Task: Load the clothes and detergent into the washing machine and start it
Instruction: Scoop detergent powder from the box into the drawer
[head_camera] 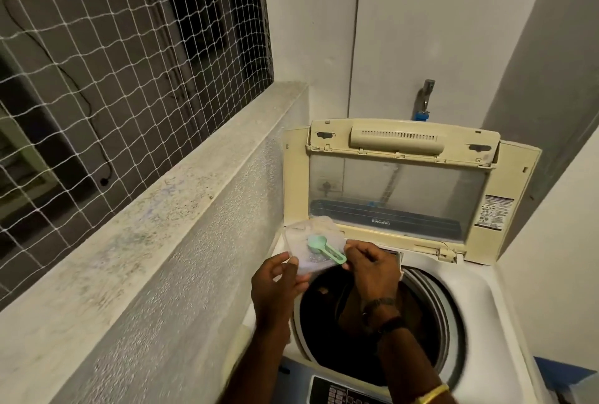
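One translucent, soft-cornered plastic container is held over the rear-left rim of the washing machine, above its round drum. The left hand pinches its left edge; the right hand grips its right edge, fingers curled. Contents: one mint-green plastic scoop. One glazed lid stands raised. Drum contents: dark, indiscernible

Small wash corner, white walls and 1 netted opening.
At left, a white net of square mesh covers a dark opening, and 1 thin black cable curves down across it. Under the net runs a broad, stained concrete ledge, with a rough grey face below. The back wall is plain white; 1 thin vertical line goes up it, and 1 metal tap with a blue fitting sits low on it. At right, the side wall lies in grey shade. The light is dim.
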Demonstrator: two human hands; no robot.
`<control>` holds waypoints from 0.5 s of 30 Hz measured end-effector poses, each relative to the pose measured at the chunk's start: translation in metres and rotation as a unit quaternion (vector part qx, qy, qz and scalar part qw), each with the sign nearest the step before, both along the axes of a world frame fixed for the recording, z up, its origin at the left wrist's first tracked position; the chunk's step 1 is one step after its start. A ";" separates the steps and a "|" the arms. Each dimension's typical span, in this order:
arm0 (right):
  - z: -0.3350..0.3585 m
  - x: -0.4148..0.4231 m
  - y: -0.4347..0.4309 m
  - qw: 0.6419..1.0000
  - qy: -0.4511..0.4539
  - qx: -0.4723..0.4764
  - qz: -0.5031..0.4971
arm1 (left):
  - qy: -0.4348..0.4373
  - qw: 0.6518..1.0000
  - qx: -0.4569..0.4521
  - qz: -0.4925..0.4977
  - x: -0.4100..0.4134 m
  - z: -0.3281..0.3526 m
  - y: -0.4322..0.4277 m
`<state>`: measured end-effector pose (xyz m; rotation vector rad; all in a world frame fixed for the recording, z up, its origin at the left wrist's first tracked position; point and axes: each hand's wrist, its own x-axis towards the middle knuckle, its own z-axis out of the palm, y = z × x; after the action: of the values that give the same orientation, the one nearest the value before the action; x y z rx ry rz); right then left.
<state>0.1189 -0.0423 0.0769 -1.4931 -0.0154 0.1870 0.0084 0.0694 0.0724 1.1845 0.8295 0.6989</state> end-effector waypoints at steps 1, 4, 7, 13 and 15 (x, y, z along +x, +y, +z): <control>0.004 -0.001 0.000 1.000 -0.005 0.006 0.005 | -0.003 1.000 0.004 0.007 -0.002 0.002 0.000; 0.015 -0.004 0.001 1.000 -0.013 0.010 0.023 | -0.015 0.999 0.017 0.028 -0.010 0.012 -0.002; 0.027 -0.006 0.006 0.999 -0.021 0.018 0.046 | -0.042 0.998 0.014 0.050 -0.020 0.025 -0.003; 0.056 -0.023 0.020 0.992 -0.027 0.087 0.088 | -0.073 0.992 0.014 0.102 -0.042 0.053 0.000; 0.062 -0.029 0.026 0.990 -0.026 0.094 0.099 | -0.085 0.989 0.016 0.116 -0.051 0.062 0.001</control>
<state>0.0903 -0.0166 0.1386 -1.3071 -0.2182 0.2979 -0.0429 0.0705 0.1347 1.0500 0.8220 0.9938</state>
